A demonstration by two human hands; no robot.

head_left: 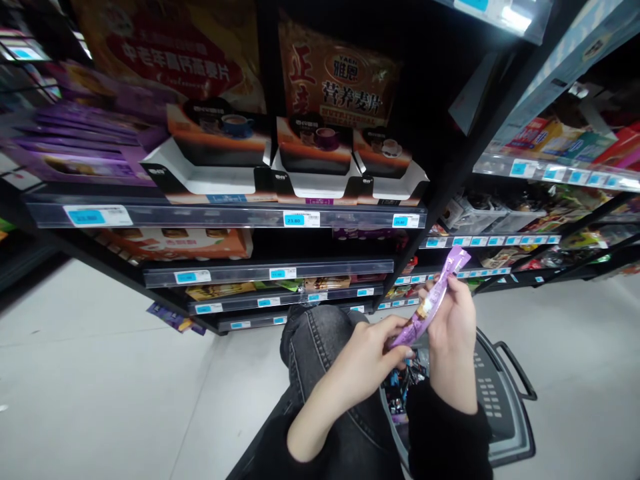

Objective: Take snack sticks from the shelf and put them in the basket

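Observation:
A long purple snack packet [436, 295] is held slantwise in front of me, its top end pointing up and right. My left hand [369, 357] pinches its lower end with closed fingers. My right hand [453, 319] wraps round its middle from behind. Both hands hover above a dark grey shopping basket [500, 407] that stands on the floor and holds several small packets. My knee in dark jeans [315, 340] is bent just left of the basket.
Black shop shelves [225, 215] with blue price tags run across in front, carrying boxed coffee drinks [310, 157], big cereal bags and purple boxes [80, 143]. More shelves [550, 172] stand at the right. Pale floor tiles [100, 400] lie on both sides.

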